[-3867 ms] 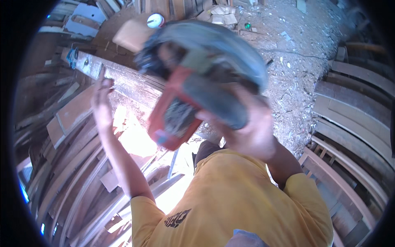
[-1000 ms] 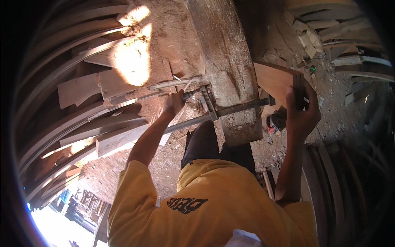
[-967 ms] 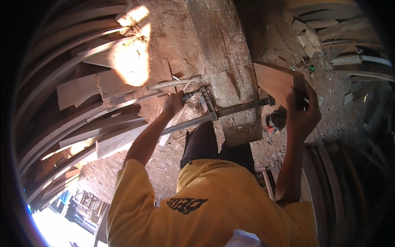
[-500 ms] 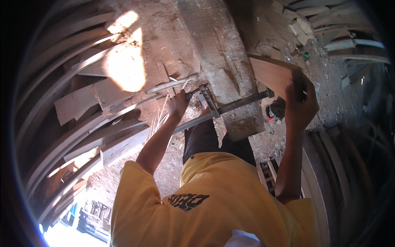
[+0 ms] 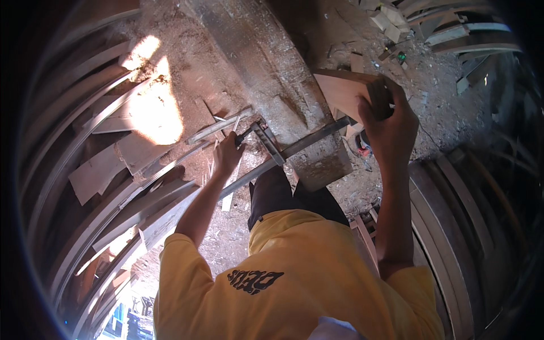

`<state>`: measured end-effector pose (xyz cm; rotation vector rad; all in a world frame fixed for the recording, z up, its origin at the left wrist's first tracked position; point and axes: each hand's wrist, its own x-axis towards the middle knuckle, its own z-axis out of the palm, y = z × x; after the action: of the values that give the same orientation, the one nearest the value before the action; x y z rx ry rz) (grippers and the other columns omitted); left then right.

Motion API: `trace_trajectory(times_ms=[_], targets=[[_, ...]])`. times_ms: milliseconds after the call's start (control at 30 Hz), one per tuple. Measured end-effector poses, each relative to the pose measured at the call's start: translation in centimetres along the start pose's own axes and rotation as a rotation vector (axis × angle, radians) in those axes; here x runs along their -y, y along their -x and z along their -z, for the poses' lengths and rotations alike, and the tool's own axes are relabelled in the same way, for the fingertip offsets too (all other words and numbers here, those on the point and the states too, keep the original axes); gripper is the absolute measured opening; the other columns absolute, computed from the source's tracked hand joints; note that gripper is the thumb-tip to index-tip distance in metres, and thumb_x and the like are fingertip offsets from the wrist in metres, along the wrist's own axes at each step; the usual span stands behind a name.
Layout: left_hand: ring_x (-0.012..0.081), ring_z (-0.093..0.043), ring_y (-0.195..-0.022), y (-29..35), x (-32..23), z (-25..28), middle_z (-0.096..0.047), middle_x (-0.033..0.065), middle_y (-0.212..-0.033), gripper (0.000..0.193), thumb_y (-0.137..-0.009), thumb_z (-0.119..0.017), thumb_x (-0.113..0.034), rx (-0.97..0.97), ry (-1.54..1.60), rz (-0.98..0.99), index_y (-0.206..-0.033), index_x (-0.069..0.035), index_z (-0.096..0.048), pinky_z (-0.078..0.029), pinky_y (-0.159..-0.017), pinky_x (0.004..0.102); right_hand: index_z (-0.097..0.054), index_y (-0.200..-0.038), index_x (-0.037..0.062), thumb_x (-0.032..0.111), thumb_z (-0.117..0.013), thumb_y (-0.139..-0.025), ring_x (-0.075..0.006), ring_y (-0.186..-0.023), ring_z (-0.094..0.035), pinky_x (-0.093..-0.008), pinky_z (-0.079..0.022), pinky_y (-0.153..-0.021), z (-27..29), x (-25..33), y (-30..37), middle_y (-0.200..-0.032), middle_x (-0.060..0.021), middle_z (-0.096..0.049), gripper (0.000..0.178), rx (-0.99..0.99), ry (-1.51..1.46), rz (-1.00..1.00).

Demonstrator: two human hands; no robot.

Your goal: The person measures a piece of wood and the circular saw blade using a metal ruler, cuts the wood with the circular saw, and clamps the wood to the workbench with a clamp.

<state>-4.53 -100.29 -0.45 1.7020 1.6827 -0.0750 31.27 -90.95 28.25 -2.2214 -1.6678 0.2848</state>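
Observation:
My left hand (image 5: 228,153) is closed round the dark handle of a long metal bar clamp (image 5: 317,136). The clamp's bar lies across the near end of a thick, dusty wooden beam (image 5: 266,68), and its sliding jaw stands just left of the beam. My right hand (image 5: 392,122) grips the right end of a reddish-brown wooden board (image 5: 343,90), thumb on the near face and fingers over the far side. That board sits at the beam's right edge, above the clamp's far end, which is partly hidden behind the board and my hand.
Long stacked planks (image 5: 107,192) line the left side, and curved-looking timbers (image 5: 447,226) stand at the lower right. Wood offcuts (image 5: 388,22) lie at the far right. Sawdust and thin slivers cover the ground, with a bright sunlit patch (image 5: 156,107) left of the beam.
The view has shifted, so the beam and clamp appear further left. My right hand has turned on the board's end, showing more of its dark end. My left hand stays on the clamp handle.

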Motion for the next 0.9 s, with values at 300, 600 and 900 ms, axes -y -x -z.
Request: trace_trajectory(times_ms=[300, 600, 900], targets=[[0.004, -0.039, -0.05, -6.8, 4.6, 3.6, -0.045, -0.0063, -0.058, 0.021, -0.093, -0.082, -0.022, 1.378, 0.795, 0.461, -0.085, -0.009, -0.069, -0.032, -0.045, 0.0257, -0.061, -0.118, 0.0019, 0.029, -0.079, -0.092, -0.047, -0.095, -0.072, -0.0535, -0.056, -0.082, -0.1, 0.8, -0.4, -0.102, -0.0254, -0.072, 0.041, 0.257, -0.17, -0.109], [0.0398, -0.074, -0.093, 0.4, -1.2, -1.3, -0.073, 0.014, -0.091, 0.046, -0.085, -0.085, -0.033, -0.244, -0.155, -0.061, -0.112, -0.01, -0.056, -0.058, -0.08, 0.0534, -0.056, -0.121, 0.0002, 0.032, -0.078, -0.094, -0.0514, -0.094, -0.071, -0.0574, -0.055, -0.078, 0.4, 0.1, -1.7, -0.097, -0.0307, -0.072, 0.048, 0.339, -0.108, -0.079], [0.019, -0.063, -0.062, -7.4, 3.4, 2.8, -0.067, 0.0067, -0.069, 0.04, -0.081, -0.091, -0.041, 1.066, 0.349, 0.179, -0.081, -0.005, -0.073, -0.052, -0.06, 0.0388, -0.053, -0.123, -0.001, 0.026, -0.075, -0.097, -0.0531, -0.095, -0.07, -0.0569, -0.054, -0.078, 0.2, -0.2, -1.6, -0.1, -0.0307, -0.071, 0.043, 0.357, -0.202, 0.01]])
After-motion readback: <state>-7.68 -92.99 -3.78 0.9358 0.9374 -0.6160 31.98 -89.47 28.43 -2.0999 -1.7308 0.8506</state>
